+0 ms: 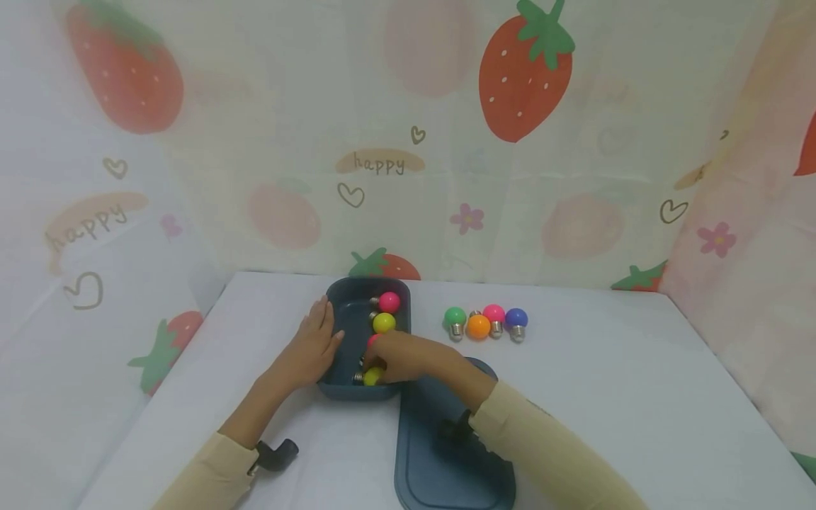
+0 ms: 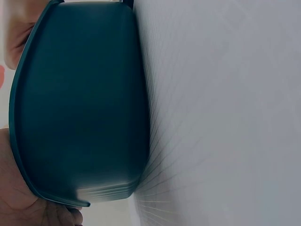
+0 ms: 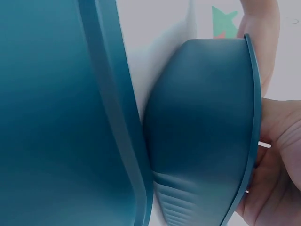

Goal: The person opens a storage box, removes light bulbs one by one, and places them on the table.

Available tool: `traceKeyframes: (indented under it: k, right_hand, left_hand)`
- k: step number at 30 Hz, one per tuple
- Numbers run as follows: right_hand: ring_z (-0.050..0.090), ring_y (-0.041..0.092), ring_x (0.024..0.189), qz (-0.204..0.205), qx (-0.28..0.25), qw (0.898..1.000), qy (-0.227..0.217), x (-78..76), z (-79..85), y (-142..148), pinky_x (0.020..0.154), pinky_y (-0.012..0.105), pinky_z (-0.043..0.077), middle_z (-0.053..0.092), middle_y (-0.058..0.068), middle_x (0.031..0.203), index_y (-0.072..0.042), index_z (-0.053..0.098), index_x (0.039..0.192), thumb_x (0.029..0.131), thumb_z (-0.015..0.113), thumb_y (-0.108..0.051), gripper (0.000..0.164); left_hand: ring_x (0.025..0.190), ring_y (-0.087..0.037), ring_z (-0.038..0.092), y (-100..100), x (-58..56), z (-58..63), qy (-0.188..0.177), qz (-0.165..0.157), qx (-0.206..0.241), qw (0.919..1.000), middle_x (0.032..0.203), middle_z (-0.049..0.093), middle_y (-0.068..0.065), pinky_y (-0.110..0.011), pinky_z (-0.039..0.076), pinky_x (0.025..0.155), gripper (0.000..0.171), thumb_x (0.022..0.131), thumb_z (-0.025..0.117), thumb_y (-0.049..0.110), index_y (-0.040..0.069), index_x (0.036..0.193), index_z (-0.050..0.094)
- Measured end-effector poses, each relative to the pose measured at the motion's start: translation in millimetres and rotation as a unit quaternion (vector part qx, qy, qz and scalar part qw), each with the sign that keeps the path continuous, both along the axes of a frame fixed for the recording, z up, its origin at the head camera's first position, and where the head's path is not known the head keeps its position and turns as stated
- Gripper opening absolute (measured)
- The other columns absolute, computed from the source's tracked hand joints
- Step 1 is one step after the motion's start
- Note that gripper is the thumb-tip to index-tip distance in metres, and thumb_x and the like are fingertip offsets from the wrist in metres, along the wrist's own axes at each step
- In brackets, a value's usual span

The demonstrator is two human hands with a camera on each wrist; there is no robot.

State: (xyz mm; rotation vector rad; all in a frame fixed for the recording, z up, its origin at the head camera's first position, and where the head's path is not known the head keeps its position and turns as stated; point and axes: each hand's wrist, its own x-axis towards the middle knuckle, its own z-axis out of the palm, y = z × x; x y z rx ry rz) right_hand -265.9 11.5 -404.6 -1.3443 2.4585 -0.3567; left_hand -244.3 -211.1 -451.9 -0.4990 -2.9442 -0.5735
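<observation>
A dark blue rectangular box [image 1: 365, 392] stands on the table, with small colored light bulbs lined up along its right side. My left hand [image 1: 310, 347] rests on the box's left rim, fingers straight. Inside the near right part of the box, my right hand [image 1: 403, 356] pinches a yellow light bulb [image 1: 372, 377] with curled fingers, its metal base pointing left. A pink bulb [image 1: 373, 341] is partly hidden behind that hand. Farther back lie another yellow bulb [image 1: 384, 323] and a pink bulb [image 1: 389, 302]. The box wall [image 3: 207, 108] hides the fingertips in the right wrist view.
The box's dark blue lid [image 1: 455, 464] lies on the white table [image 1: 612, 397], near the box and under the right forearm. To the right of the box sit a green bulb [image 1: 455, 316], an orange bulb [image 1: 479, 326], a pink bulb [image 1: 494, 314] and a blue bulb [image 1: 516, 319].
</observation>
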Motion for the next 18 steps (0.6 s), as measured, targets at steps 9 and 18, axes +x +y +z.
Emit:
traceKeyframes:
  k: [9, 18]
  right_hand:
    - [0.057, 0.006, 0.074, -0.015, -0.038, 0.999, 0.014, 1.8, 2.8, 8, 0.070, 0.016, 0.050, 0.068, -0.012, 0.085, -0.013, 0.077, 0.117, 0.090, 0.080, -0.027, 0.030]
    - [0.057, 0.005, 0.075, -0.027, -0.087, 0.996, -0.002, 6.1, 8.7, 21, 0.069, 0.017, 0.051, 0.068, -0.012, 0.086, -0.014, 0.074, 0.119, 0.090, 0.079, -0.027, 0.033]
  left_hand:
    - [0.152, -0.048, 0.010, 0, 0.0, 0.7, 0.002, 0.001, -0.006, 1.0000, 0.163, 0.006, -0.035, -0.060, 0.014, 0.120, 0.066, 0.110, 0.039, 0.025, -0.019, 0.152, 0.014]
    - [0.152, -0.048, 0.008, 0, 0.2, 0.3, -0.004, 0.001, -0.003, 1.0000, 0.163, 0.006, -0.034, -0.060, 0.014, 0.120, 0.066, 0.110, 0.039, 0.025, -0.019, 0.153, 0.013]
